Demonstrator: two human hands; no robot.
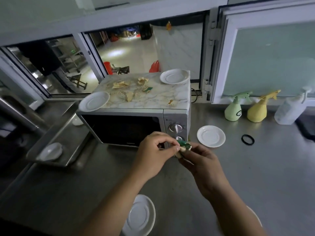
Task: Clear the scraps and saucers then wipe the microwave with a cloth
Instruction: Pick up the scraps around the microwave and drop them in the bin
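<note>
Writing on the microwave [136, 116] cannot be read. Crumpled tan and green scraps [129, 90] are strewn over its marbled top between two white saucers [94, 101]. One green scrap [185, 145] is pinched by the left hand [153, 154] and right hand [204, 166] above the counter [255, 167].
</note>
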